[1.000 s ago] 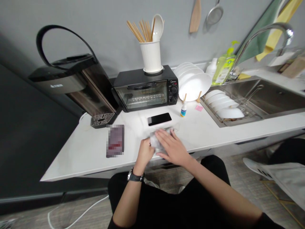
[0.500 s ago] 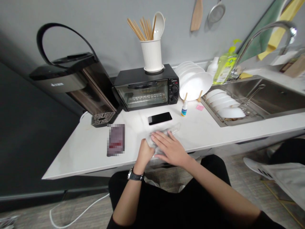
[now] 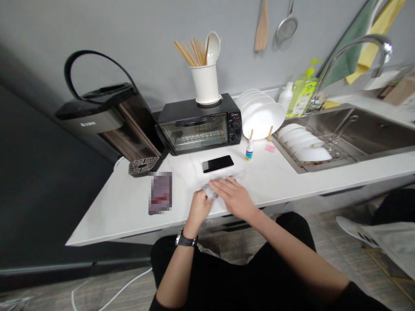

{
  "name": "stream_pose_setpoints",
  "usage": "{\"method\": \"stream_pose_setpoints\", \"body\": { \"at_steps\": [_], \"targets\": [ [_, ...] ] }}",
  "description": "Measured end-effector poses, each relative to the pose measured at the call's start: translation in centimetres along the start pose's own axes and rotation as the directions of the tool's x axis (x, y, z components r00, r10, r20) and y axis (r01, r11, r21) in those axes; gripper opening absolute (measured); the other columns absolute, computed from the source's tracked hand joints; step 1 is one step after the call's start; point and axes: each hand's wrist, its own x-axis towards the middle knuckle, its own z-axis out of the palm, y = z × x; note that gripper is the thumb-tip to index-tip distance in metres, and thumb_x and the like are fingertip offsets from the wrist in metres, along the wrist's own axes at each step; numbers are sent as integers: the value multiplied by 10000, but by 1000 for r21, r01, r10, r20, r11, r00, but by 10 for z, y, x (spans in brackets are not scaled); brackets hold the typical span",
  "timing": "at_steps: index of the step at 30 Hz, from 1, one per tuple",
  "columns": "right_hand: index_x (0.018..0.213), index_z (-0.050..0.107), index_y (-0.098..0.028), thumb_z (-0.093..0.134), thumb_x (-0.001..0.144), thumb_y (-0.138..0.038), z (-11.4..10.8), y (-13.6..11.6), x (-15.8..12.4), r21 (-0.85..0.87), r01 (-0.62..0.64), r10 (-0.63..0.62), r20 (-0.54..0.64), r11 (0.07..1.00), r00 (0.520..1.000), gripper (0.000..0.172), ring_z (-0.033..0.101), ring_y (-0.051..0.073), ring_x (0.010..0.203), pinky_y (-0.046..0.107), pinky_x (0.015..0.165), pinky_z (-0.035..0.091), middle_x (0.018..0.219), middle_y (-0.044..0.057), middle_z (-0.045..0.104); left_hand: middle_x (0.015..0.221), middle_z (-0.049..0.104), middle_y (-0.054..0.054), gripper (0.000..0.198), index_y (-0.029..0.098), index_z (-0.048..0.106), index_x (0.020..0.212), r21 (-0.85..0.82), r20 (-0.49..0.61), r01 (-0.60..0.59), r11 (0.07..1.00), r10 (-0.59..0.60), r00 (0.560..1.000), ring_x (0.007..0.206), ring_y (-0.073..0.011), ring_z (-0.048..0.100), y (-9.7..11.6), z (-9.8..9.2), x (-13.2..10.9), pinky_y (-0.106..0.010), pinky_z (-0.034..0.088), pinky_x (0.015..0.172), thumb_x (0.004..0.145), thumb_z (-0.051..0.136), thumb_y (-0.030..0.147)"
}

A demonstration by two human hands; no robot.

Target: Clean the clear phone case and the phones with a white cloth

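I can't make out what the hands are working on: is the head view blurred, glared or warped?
Head view: centre fairly sharp, but the pale crumpled item between left hand and right hand washes out against the bright white counter; head view edges bow from the wide lens; the flat dark object beside them is pixelated; lower corners smear.

The wrapper [image 3: 239,175] is thin clear plastic, crinkled and shiny, and it lies on a bench [image 3: 129,207] with a smooth, white, stone-like surface and a soft sheen. The phone [image 3: 217,163] has a glossy black glass face, the toaster oven [image 3: 197,113] is matt black metal with a glass door, and the plates [image 3: 264,123] are glossy white ceramic. The sink [image 3: 372,125] is brushed steel, the tap [image 3: 384,44] polished chrome, and the chopsticks [image 3: 191,48] bare wood.
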Motion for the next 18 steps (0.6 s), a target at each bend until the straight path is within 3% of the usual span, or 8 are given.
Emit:
{"method": "stream_pose_setpoints", "body": {
  "at_steps": [3, 6, 8, 10, 14, 18],
  "targets": [
    [1365, 685, -185, 411, 961, -56, -14, 29, -8, 88, -234, 241, -88, 968, 967, 505, 669, 247, 1245, 462, 1137, 482, 1319, 105, 738, 930, 802, -59, 168, 184, 734, 1010, -99, -67, 5, 995, -12, 998, 897, -224, 753, 13, 4, 4, -331, 575, 868, 936, 622, 284],
    [1239, 743, -202, 471, 966, -145, -18, 39, -10, 329, -451, 509, -114, 830, 853, 390, 731, 262, 1099, 396, 979, 563, 1211, 109, 777, 1111, 773, -85, 370, 217, 574, 1274, -313, -222, -2, 950, -71, 972, 1105, -213, 726, 33, 11, 16, -355, 553, 996, 934, 681, 315],
    [1202, 734, -190, 480, 973, -204, -12, 36, -6, 433, -509, 610, -129, 744, 782, 342, 753, 255, 943, 359, 858, 581, 1083, 107, 797, 1217, 717, -100, 519, 238, 467, 1341, -354, -280, -38, 934, -68, 958, 1187, -207, 685, 43, 16, 23, -338, 558, 979, 897, 728, 300],
    [1089, 727, -166, 451, 1002, -280, -2, 31, -2, 485, -520, 645, -127, 703, 753, 312, 727, 227, 749, 314, 711, 566, 877, 83, 781, 1317, 654, -120, 562, 241, 436, 1362, -303, -278, -54, 951, -35, 960, 1232, -208, 652, 46, 22, 27, -328, 549, 976, 884, 729, 275],
    [818, 671, -171, 431, 1001, -433, 13, 31, 2, 602, -501, 669, -75, 621, 739, 399, 620, 182, 569, 255, 540, 482, 630, 22, 667, 1147, 737, -94, 262, 195, 596, 1242, -149, -116, 9, 989, -26, 993, 1001, -196, 721, 36, 26, 24, -310, 550, 888, 1001, 546, 286],
    [801, 680, -167, 478, 949, -468, 10, 48, 4, 657, -489, 706, -94, 573, 702, 392, 588, 176, 602, 257, 574, 460, 652, 14, 652, 977, 794, -67, 410, 189, 615, 1398, -56, -30, 31, 998, -32, 999, 780, -192, 745, 27, 20, 17, -283, 564, 740, 1048, 471, 346]
  ]
}}
